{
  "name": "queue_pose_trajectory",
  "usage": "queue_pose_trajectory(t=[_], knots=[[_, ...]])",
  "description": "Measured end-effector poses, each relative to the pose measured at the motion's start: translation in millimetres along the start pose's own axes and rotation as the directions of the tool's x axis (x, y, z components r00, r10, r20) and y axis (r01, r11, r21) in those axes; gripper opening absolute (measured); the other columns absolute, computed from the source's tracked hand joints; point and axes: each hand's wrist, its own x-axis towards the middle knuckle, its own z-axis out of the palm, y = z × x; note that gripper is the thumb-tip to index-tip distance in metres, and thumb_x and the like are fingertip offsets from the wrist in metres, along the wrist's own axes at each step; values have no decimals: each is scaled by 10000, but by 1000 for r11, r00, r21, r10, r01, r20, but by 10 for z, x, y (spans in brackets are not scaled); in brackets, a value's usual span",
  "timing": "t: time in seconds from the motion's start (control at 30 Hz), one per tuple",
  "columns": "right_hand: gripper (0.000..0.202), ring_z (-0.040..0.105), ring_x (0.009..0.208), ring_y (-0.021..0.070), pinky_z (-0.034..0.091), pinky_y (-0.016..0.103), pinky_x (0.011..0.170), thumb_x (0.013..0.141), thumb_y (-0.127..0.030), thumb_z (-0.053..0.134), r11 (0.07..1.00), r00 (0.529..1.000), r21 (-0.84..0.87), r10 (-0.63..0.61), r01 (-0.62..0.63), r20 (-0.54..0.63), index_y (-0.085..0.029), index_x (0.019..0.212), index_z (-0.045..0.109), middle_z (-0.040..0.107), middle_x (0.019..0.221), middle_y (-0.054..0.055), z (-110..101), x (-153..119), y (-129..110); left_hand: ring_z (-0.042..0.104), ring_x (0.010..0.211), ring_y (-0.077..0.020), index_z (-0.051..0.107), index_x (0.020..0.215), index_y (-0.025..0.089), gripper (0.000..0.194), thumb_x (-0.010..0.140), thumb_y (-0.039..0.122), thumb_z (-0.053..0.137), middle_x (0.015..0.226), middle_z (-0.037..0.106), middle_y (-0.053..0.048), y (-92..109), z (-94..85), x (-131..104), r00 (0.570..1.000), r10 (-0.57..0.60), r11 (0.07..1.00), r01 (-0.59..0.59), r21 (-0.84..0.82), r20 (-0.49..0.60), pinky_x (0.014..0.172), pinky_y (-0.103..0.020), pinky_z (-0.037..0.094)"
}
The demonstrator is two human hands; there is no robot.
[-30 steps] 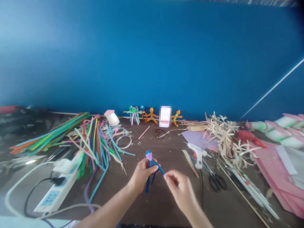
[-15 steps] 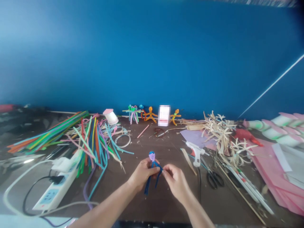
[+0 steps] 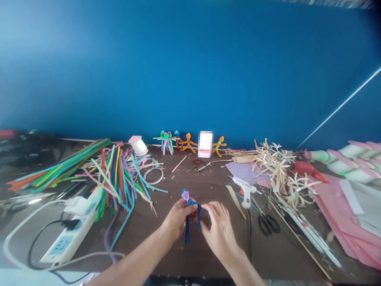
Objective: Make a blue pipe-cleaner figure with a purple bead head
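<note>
Between my hands, above the front middle of the table, is a small pipe-cleaner figure (image 3: 187, 222) with a purple and blue head and dark blue strands hanging down. My left hand (image 3: 177, 219) is closed on it just under the head, thumb across the strands. On its right side my right hand (image 3: 218, 224) pinches a blue strand that sticks out sideways. Several finished figures stand against the wall, among them an orange figure (image 3: 188, 143) and an orange and yellow figure (image 3: 220, 146).
Coloured pipe cleaners (image 3: 119, 178) are heaped at the left, by a power strip (image 3: 68, 242) with cables. To the right lie a glue gun (image 3: 246, 190), black-handled scissors (image 3: 268, 223), dried stems and pink paper (image 3: 342, 218). A white cup (image 3: 139, 146) stands at the back.
The figure and its head have shifted slightly left. My right hand has turned, its fingers now over the sideways blue strand.
</note>
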Motion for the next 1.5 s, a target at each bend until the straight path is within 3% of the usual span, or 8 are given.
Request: queue_pose_trajectory(t=[0.2, 0.33, 0.53, 0.7, 0.87, 1.03, 1.27, 1.5], knots=[[97, 498, 781, 199, 340, 338, 729, 760, -176, 524, 1000, 1000, -20, 21, -21, -10, -191, 852, 550, 532, 802, 40, 6, 18, -9, 473, 445, -57, 510, 711, 147, 306, 516, 224, 733, 531, 523, 56, -66, -3, -15, 997, 66, 997, -67, 35, 30, 449, -175, 348], [113, 487, 801, 206, 320, 349, 748, 768, -179, 513, 999, 1000, -32, 24, -24, 2, -190, 873, 552, 532, 816, 45, -6, 34, -52, 474, 441, -60, 501, 730, 147, 304, 541, 236, 722, 515, 534, 53, -100, -4, 1, 991, 135, 990, -136, 42, 23, 447, -174, 335], [297, 483, 824, 208, 325, 333, 733, 700, -89, 509, 999, 999, -50, 4, -2, 39, -199, 975, 533, 526, 865, 46, 18, 45, -55, 532, 494, -85, 505, 725, 146, 346, 493, 226, 748, 538, 542, 47, -82, -19, 13, 995, 84, 996, -86, -23, -57, 508, -198, 391], [152, 496, 776, 190, 318, 322, 730, 727, -136, 532, 998, 1000, -64, -8, 8, -2, -193, 864, 564, 532, 798, 32, 37, 63, -32, 546, 526, -104, 510, 711, 137, 326, 511, 249, 743, 555, 555, 21, -121, -24, 5, 996, 84, 996, -84, -11, -38, 480, -192, 374], [127, 514, 765, 183, 318, 318, 734, 756, -148, 524, 1000, 997, -5, -6, 5, -71, -192, 865, 573, 560, 785, 34, 58, 56, -24, 474, 466, -67, 507, 719, 135, 272, 559, 225, 709, 523, 519, 46, -163, -32, 29, 979, 200, 979, -199, 47, -28, 469, -182, 358], [48, 539, 722, 174, 346, 300, 712, 731, -166, 553, 977, 991, 176, 129, -120, -40, -187, 773, 566, 590, 743, 21, 73, 64, -4, 469, 498, -71, 513, 739, 143, 221, 586, 179, 668, 555, 526, 51, -105, -10, -18, 949, 313, 931, -299, 211, -36, 508, -185, 369], [184, 525, 601, 145, 368, 224, 571, 733, -331, 550, 745, 901, 507, 367, -434, 233, -161, 675, 589, 595, 622, 7, 13, 133, 72, 479, 565, -94, 527, 726, 150, 152, 612, 177, 624, 606, 531, 42, -6, 11, -93, 922, 385, 828, -360, 430, 31, 562, -199, 369], [322, 346, 473, 82, 233, 207, 463, 709, -408, 542, 404, 782, 682, 448, -610, 435, -139, 535, 513, 391, 459, -52, -7, 196, 98, 455, 553, -82, 507, 748, 158, 156, 639, 182, 616, 590, 505, 54, 47, -12, -92, 927, 361, 806, -364, 467, 100, 547, -185, 351]])
